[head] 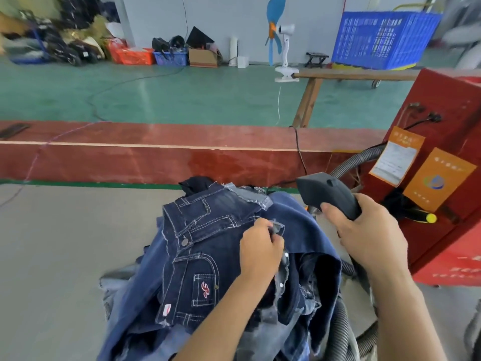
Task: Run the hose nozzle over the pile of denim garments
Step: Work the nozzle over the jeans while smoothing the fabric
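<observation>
Denim pile (208,269), heaped on grey counter (65,256); a fabric tab on top is pinched by left hand (260,250) fingers. Nozzle (329,195), gripped in curled right hand (369,235), is held just right of pile. Ribbed hose (341,332) and red cabinet (447,178) crowd pile's right; bare counter lies to its left.
</observation>
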A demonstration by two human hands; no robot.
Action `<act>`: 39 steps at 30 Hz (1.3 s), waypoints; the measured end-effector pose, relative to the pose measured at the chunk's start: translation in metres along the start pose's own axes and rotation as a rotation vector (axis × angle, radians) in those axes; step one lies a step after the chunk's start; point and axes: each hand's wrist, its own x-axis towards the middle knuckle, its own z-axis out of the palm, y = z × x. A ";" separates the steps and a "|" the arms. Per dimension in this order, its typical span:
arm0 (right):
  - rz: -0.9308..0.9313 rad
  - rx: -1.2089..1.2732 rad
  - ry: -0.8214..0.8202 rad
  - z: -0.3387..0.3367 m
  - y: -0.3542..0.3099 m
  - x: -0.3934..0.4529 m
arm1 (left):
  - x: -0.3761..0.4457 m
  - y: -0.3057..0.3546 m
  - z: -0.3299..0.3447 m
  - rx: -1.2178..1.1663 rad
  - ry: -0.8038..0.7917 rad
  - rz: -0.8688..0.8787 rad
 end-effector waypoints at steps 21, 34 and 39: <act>0.022 -0.013 -0.046 0.008 0.005 0.002 | 0.000 -0.006 -0.013 0.550 -0.300 0.126; 0.007 -0.014 -0.191 0.016 -0.004 -0.002 | 0.010 -0.025 -0.049 0.220 -0.166 0.116; -0.008 -0.039 -0.209 0.009 -0.004 -0.003 | 0.016 -0.063 -0.023 0.609 -0.353 0.102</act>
